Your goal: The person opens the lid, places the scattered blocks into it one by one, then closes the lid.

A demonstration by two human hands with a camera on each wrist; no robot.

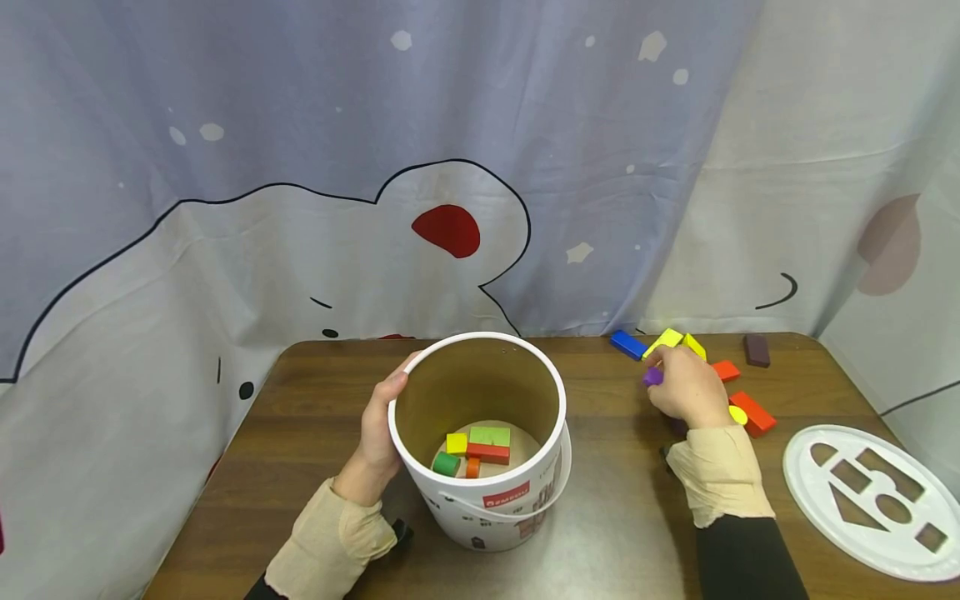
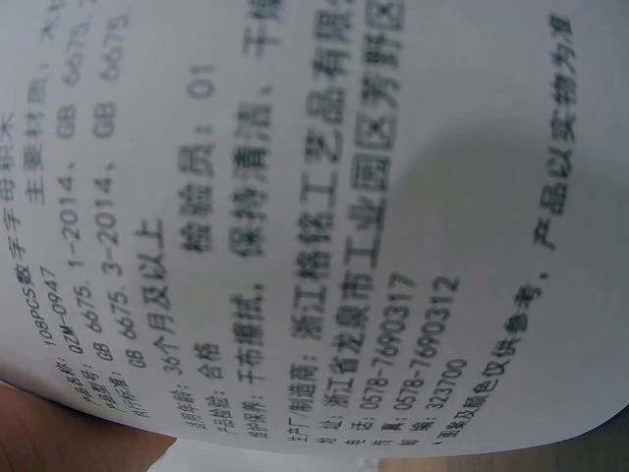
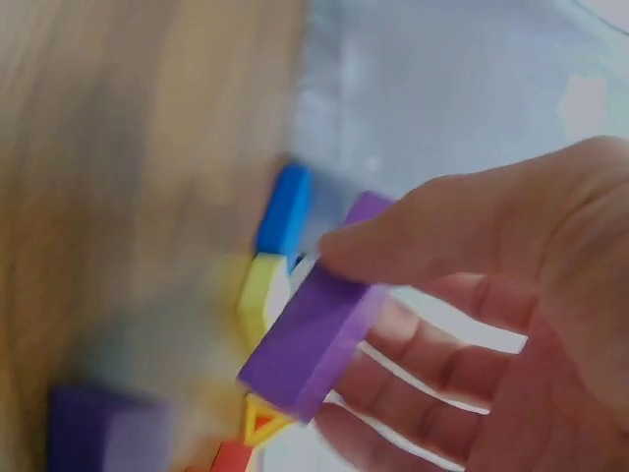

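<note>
The purple block was a long, straight-edged piece in one plain colour, a lighter violet along one long side. It was pinched between the thumb and fingers of the right hand, over the far right part of the table, tilted in the right wrist view; in the head view only a bit of it showed.

Around it were a blue block, a yellow block, a yellow triangle, two red blocks, a yellow round piece and a dark brown block.

The left hand gripped the side of a white bucket, thumb by the rim; its other fingers were mostly hidden. Yellow, light green, red, green and orange pieces lay at its bottom. Small black print covered the wall beside that hand.

Nearer on the right lay a white board with cut-out shapes; behind hung a patterned curtain.
</note>
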